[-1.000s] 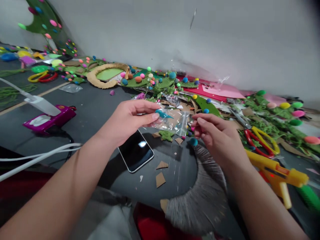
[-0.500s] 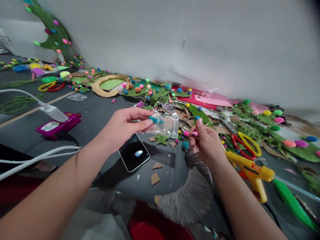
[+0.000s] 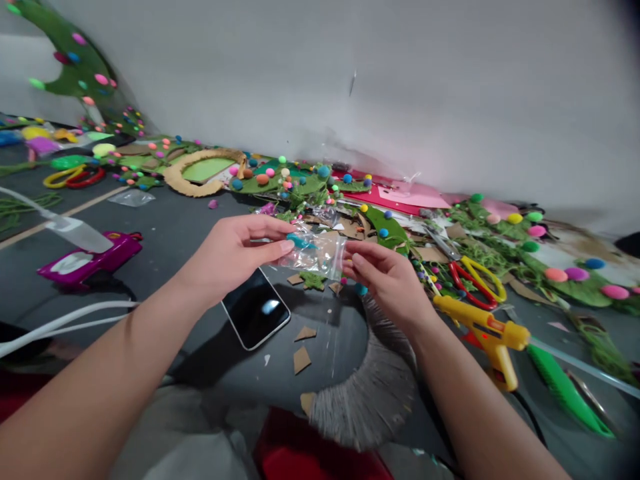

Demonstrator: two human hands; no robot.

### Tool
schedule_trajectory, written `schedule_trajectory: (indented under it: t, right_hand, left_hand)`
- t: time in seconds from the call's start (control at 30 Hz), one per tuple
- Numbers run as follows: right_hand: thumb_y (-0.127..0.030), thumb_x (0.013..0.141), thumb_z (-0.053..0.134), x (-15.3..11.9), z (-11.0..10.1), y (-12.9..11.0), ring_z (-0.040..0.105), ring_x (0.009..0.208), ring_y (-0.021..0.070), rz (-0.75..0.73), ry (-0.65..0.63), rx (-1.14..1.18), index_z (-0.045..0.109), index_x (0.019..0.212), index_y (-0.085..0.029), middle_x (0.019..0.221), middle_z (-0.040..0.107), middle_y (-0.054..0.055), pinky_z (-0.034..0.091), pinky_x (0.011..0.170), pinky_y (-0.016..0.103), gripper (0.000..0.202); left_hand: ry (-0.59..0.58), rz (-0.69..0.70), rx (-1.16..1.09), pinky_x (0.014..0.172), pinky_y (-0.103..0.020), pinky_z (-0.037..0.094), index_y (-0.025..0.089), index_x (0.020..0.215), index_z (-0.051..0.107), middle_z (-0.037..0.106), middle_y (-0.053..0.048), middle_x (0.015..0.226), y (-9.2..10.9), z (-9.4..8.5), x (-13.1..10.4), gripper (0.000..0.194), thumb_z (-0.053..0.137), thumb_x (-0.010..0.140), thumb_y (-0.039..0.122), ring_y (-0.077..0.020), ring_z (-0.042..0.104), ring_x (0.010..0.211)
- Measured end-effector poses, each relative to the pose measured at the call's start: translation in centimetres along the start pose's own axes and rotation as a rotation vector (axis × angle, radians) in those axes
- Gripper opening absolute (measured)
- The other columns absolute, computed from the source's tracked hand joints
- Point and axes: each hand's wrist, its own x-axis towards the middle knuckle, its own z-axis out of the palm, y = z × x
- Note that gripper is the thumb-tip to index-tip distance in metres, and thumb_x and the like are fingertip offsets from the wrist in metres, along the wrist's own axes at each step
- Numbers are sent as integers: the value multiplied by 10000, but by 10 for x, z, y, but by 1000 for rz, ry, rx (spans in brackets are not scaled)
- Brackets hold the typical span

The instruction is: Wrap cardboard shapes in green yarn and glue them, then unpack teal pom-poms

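My left hand point(image 3: 235, 257) pinches a small clear plastic bag point(image 3: 327, 257) by its left end. A teal piece point(image 3: 301, 241) shows by those fingertips; whether it lies inside the bag I cannot tell. At the bag's right edge is my right hand point(image 3: 387, 277), its thumb and fingers closed on that edge. A black-screened phone point(image 3: 256, 310) lies below the left hand. Under the right forearm, a curved form wrapped in grey yarn point(image 3: 367, 393) rests on the table's near side.
A yellow glue gun point(image 3: 483, 330) and red-and-yellow scissors point(image 3: 473, 277) lie to the right, beside a green-handled tool point(image 3: 565, 390). Cardboard scraps point(image 3: 302, 360) are scattered in front. Pom-poms, green yarn and felt crowd the back. A tan ring point(image 3: 175, 180) and a purple device point(image 3: 93, 260) stand left.
My right hand has moved left to the bag's edge. The small pink thing it pinched before no longer shows. My left hand still holds the bag. The view has shifted slightly right.
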Motion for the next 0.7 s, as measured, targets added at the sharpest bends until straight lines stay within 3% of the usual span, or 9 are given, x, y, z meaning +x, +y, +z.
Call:
schedule_trajectory:
  t: [0.1,0.17,0.23,0.33,0.47,0.53,0.63,0.7]
  right_hand:
    - [-448,885,730,-4,6,-7,610,641,104,-49,-6,-114,745,1029,-195,759,665,-7,503,598,251,291]
    - [-459,895,713,-6,9,-11,493,569,82,-106,15,-223,731,921,-177,637,556,-41,419,548,234,284]
    - [-464,901,704,-6,10,-12,469,576,84,-113,22,-249,705,888,-179,622,526,-46,395,556,233,286]
    - [-456,886,722,-4,8,-8,482,586,82,3,17,-88,696,979,-194,704,542,-39,365,532,221,279]
    - [-577,921,614,-3,6,-7,319,500,66,112,12,14,717,955,-173,677,451,-42,230,441,227,419]
    - [-595,892,652,-5,8,-10,385,537,78,93,3,-49,746,958,-182,708,523,-22,284,469,229,429]
    - [-490,799,806,-8,13,-11,571,712,121,-4,-6,-226,776,988,-211,856,687,7,440,638,250,338]
    - [-455,797,817,-9,14,-9,628,791,150,-33,-8,-266,786,990,-219,898,740,14,480,729,281,306]
  left_hand:
    - [12,-16,-3,760,-263,629,223,1035,797,794,-35,932,-1,0,0,309,869,759,342,-142,730,758]
    - [14,-28,-42,772,-264,632,212,1030,796,793,-39,945,-2,2,-1,317,876,750,338,-137,728,759]
    - [8,-36,-82,789,-282,637,193,1017,792,793,-50,967,-2,5,-1,313,873,754,343,-146,732,780]
    - [-7,-33,-113,804,-296,636,186,1002,780,789,-56,974,-3,10,-2,295,857,776,359,-170,746,836]
    - [-13,-13,-92,796,-288,627,196,978,774,775,-39,940,-4,15,-3,268,848,785,367,-157,729,814]
    - [-3,-13,-84,800,-300,628,196,954,774,772,-34,929,-4,17,-3,266,859,768,367,-153,722,791]
    - [-2,-34,-107,806,-316,631,193,968,771,781,-41,940,-4,22,-5,297,874,747,365,-170,737,812]
    - [-43,-50,-135,779,-311,631,197,999,770,784,-44,947,-5,27,-7,315,868,755,369,-179,746,827]
